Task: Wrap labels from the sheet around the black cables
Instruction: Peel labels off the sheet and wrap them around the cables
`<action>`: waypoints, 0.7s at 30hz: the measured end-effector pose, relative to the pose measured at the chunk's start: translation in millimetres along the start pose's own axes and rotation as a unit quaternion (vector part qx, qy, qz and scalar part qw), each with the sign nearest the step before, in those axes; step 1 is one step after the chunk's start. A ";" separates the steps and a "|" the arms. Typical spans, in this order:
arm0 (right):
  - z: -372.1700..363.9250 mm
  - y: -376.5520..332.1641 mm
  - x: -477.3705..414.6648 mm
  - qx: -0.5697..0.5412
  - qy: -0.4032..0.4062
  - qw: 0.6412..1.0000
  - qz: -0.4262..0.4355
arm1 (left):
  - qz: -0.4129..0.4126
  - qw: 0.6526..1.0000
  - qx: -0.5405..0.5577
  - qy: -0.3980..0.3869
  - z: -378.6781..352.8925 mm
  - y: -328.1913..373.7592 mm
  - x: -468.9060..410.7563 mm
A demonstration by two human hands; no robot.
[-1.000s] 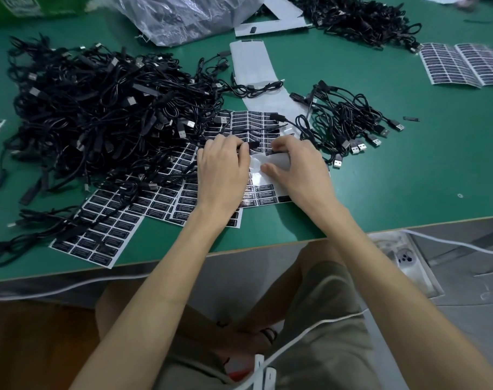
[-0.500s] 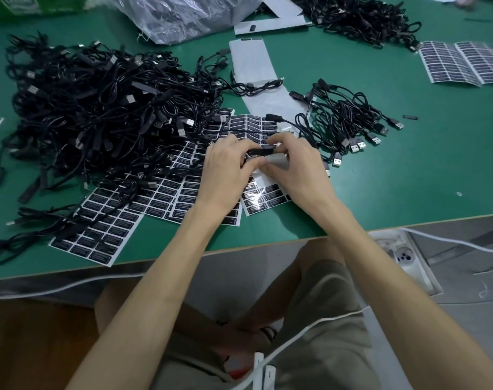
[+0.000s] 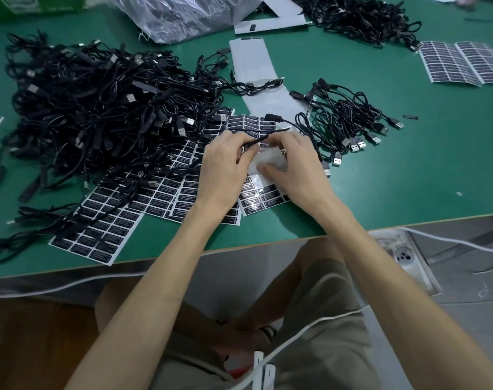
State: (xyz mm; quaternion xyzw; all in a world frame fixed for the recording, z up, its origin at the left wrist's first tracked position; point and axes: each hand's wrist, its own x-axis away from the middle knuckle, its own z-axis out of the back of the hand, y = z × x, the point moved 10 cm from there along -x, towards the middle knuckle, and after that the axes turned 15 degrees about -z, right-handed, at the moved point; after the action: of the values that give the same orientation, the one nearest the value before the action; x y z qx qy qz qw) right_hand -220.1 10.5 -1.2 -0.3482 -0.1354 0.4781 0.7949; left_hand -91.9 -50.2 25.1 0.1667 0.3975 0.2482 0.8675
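Note:
My left hand (image 3: pixel 225 170) and my right hand (image 3: pixel 291 167) meet over a label sheet (image 3: pixel 263 197) near the table's front edge. Between their fingertips they pinch one thin black cable (image 3: pixel 267 136), which slants up to the right and runs on to a plug at the back. Whether a label is on it I cannot tell. A big heap of black cables (image 3: pixel 93 108) lies to the left. A smaller bunch of cables (image 3: pixel 349 122) with USB plugs lies to the right. More black label sheets (image 3: pixel 98 229) spread under the heap and under my hands.
Two empty backing strips (image 3: pixel 251 66) lie behind my hands. A clear plastic bag (image 3: pixel 189 15) and another cable pile (image 3: pixel 360 18) sit at the far edge. Further label sheets (image 3: pixel 462 63) lie at the far right. A white cord (image 3: pixel 450 240) runs below the table's front edge (image 3: pixel 408 223).
Both hands lifted off the sheet and came together. They now hold the cable raised and tilted, and the right hand's fingers have shifted along it.

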 end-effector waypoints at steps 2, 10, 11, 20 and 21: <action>-1.0 1.7 -1.5 0.000 0.002 1.000 -0.010 | 0.018 0.999 0.015 0.027 4.6 -5.1 1.5; 17.7 3.2 -0.9 -0.024 0.059 0.998 -0.026 | 0.046 0.997 0.039 0.038 4.4 -13.4 4.0; 21.0 1.4 0.1 -0.036 0.064 0.997 -0.021 | 0.046 0.998 0.040 0.034 3.6 -13.8 4.2; 25.7 -9.5 7.6 -0.084 0.041 0.996 0.009 | 0.047 0.996 0.075 -0.010 -9.1 -15.0 6.1; 24.9 -8.7 6.8 -0.082 0.039 0.996 0.004 | 0.050 0.996 0.078 -0.011 -9.7 -15.7 6.4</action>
State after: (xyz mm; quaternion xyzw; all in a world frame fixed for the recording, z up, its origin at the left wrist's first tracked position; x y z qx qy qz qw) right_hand -224.5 24.3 21.9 -0.4314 -0.1414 0.4543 0.7665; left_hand -91.1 -58.6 7.5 0.2565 0.3972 0.2570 0.8428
